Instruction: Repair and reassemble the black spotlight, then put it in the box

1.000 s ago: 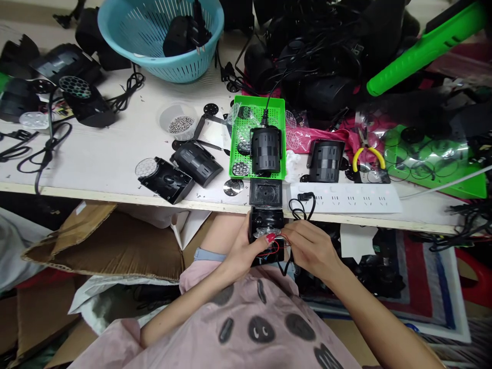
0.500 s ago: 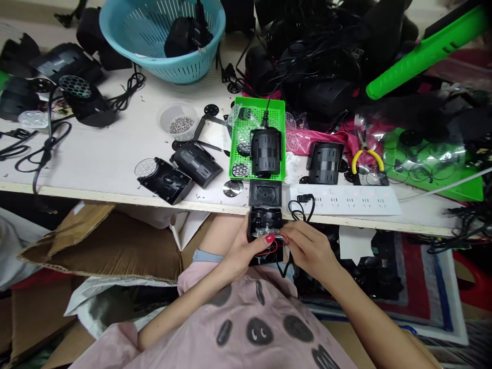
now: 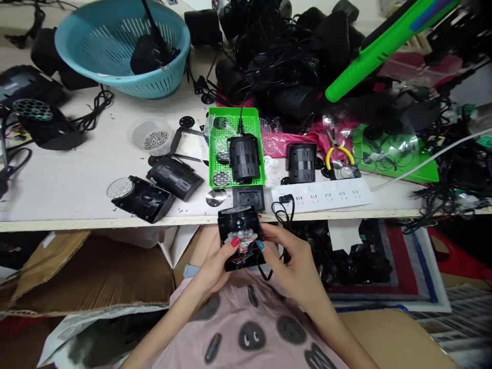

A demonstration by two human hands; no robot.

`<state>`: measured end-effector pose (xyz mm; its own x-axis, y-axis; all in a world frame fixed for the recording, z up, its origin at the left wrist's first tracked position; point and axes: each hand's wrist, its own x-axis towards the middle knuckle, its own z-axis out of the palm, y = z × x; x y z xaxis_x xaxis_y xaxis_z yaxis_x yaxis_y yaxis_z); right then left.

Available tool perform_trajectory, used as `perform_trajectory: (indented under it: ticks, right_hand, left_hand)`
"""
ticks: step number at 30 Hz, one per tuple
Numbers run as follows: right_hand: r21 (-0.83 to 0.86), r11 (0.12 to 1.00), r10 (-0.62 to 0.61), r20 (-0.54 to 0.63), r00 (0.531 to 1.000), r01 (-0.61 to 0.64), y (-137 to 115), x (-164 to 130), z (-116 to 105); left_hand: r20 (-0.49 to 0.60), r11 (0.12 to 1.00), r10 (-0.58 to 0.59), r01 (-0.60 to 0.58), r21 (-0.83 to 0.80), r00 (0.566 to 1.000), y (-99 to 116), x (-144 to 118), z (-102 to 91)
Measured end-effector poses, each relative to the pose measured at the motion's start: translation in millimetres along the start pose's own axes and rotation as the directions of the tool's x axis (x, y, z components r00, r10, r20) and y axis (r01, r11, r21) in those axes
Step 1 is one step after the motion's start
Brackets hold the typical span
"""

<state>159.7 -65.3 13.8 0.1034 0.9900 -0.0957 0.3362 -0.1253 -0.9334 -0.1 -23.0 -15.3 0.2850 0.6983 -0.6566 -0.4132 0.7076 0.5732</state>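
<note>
Opened black housing [image 3: 239, 221] is held by the left hand [image 3: 214, 264], thumb on its clear lens disc [image 3: 243, 240]. Right hand [image 3: 295, 261], earlier bunched at the red wires [image 3: 242, 251], is now less curled, thumb at housing's right edge; grip can't be told. Housing is positioned at bench edge [image 3: 192, 221], nearer than green tray [image 3: 212, 159].

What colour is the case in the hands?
The case is black, shown best in the head view.
</note>
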Motion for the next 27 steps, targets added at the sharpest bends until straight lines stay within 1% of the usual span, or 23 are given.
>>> perform_trajectory:
  ticks: [3, 8, 12, 14, 17, 20, 22, 24, 26, 27]
  right_hand:
    - [-0.048, 0.998, -0.029, -0.048, 0.998, 0.026, -3, 1, 2]
    - [-0.158, 0.978, -0.157, -0.127, 0.979, 0.136, -5, 3, 7]
    - [-0.232, 0.956, -0.216, -0.127, 0.968, 0.182, -2, 5, 10]
    - [-0.244, 0.954, -0.206, -0.119, 0.971, 0.173, -1, 7, 9]
    - [-0.207, 0.971, -0.135, -0.076, 0.988, 0.117, 0, 9, 5]
    - [-0.154, 0.986, -0.075, -0.034, 0.997, 0.069, 0, 8, 1]
    - [-0.127, 0.990, -0.062, -0.044, 0.997, 0.056, 0, 4, -3]
    - [-0.109, 0.993, -0.055, -0.102, 0.993, 0.044, 2, 2, -11]
    - [-0.109, 0.994, -0.054, -0.221, 0.974, 0.030, 8, 6, -26]
    - [-0.127, 0.992, -0.057, -0.292, 0.955, 0.020, 12, 12, -35]
  left_hand:
    - [0.014, 1.000, 0.005, -0.005, 0.019, 1.000, 0, 0, 1.3]
    - [-0.003, 0.999, -0.024, 0.024, 0.024, 1.000, 0, -2, 2.9]
    - [-0.001, 0.999, -0.037, 0.037, 0.006, 0.999, 2, -3, 5.6]
    - [-0.011, 1.000, -0.021, 0.021, -0.001, 1.000, 2, -2, 6.9]
    - [-0.013, 1.000, -0.018, 0.018, -0.006, 1.000, 2, -1, 7.0]
    - [0.018, 0.999, -0.016, 0.016, -0.048, 1.000, 2, 1, 5.7]
    - [0.049, 0.993, -0.013, 0.019, -0.117, 0.999, 3, 2, 5.4]
    - [0.074, 0.980, -0.030, 0.044, -0.193, 0.997, 6, 1, 5.5]
    - [0.095, 0.965, -0.053, 0.075, -0.250, 0.994, 8, -1, 4.6]
    - [0.104, 0.959, -0.063, 0.089, -0.270, 0.993, 9, -2, 3.2]
